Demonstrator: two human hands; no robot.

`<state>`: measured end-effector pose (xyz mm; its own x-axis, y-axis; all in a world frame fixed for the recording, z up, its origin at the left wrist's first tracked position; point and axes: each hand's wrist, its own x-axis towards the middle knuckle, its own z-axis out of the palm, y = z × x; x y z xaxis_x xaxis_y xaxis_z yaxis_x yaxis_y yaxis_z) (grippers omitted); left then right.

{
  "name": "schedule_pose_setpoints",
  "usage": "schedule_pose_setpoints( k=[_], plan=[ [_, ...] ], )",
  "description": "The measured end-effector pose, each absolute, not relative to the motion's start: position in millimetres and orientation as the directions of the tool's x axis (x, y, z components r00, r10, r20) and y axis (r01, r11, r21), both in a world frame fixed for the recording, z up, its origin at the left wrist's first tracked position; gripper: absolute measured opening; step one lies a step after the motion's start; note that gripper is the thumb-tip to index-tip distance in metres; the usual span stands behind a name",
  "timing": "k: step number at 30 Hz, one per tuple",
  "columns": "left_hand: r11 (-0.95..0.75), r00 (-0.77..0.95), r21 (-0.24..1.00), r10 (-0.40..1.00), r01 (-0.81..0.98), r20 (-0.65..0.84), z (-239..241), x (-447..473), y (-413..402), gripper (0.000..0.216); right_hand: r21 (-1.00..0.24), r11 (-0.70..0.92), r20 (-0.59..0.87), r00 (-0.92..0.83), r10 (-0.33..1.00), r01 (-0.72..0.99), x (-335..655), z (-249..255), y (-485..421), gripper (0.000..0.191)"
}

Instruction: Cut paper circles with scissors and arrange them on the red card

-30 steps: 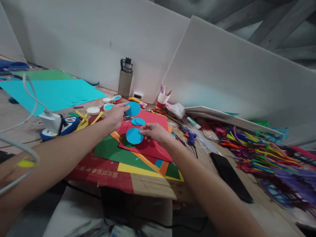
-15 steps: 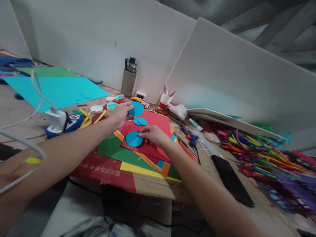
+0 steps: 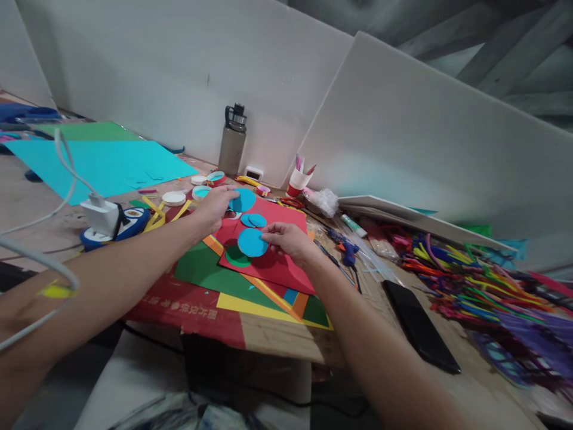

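Observation:
Between its fingers and thumb my left hand [image 3: 218, 208] pinches the edge of a large blue paper circle [image 3: 243, 200]. My right hand [image 3: 286, 242] grips another large blue paper circle [image 3: 253, 243] by its right edge, raised over red paper [image 3: 286, 222]. Two small blue paper circles [image 3: 253, 220] lie overlapping on the red paper between my hands. A round hole in the red sheet, beside the right-hand circle, shows green [image 3: 236, 257] beneath. Under the red paper are layered green [image 3: 199, 272], orange and yellow sheets.
Left are a large cyan sheet [image 3: 102, 164], a plugged charger [image 3: 99, 213] with a white cable, and round lids [image 3: 174, 198]. A bottle [image 3: 231, 140] stands at the back. On the right lie a blue glue gun [image 3: 349, 249], a black phone [image 3: 421, 325] and many pipe cleaners [image 3: 478, 275].
My right hand has lifted its blue circle and shifted it right and up, uncovering the round hole with green beneath. My left hand's circle has moved slightly left and down.

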<state>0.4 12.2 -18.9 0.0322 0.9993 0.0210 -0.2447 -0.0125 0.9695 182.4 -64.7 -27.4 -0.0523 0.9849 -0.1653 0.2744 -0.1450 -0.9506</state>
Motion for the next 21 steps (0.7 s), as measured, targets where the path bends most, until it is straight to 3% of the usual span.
schedule_pose_setpoints(
  k=[5,11,14,18,21],
  plan=[
    [-0.007,0.091,0.962,0.995,-0.272,0.032,-21.6,0.1,17.5,0.019,-0.963,-0.133,-0.146,-0.041,0.988,0.234,191.5,-21.3,-66.5,0.022],
    [-0.064,0.082,0.979,0.993,-0.195,0.082,-20.6,-0.3,13.1,0.022,-0.998,0.031,0.036,0.113,0.993,0.051,197.3,-18.6,-61.8,0.031],
    [-0.074,0.216,0.988,0.971,-0.137,0.103,-17.7,1.6,4.5,0.024,-0.996,0.081,0.085,0.177,0.981,0.028,195.7,-19.8,-59.2,0.032],
    [0.038,0.467,0.991,0.884,-0.13,0.027,-17.7,5.9,-1.8,0.004,-0.984,0.161,0.174,0.219,0.96,0.076,192.1,-24.6,-56.2,0.028],
    [0.102,0.538,0.975,0.843,-0.199,0.022,-19.8,7.7,-2.6,0.016,-0.972,0.206,0.229,0.247,0.941,0.116,190.1,-28.7,-53.8,0.027]
  ],
)
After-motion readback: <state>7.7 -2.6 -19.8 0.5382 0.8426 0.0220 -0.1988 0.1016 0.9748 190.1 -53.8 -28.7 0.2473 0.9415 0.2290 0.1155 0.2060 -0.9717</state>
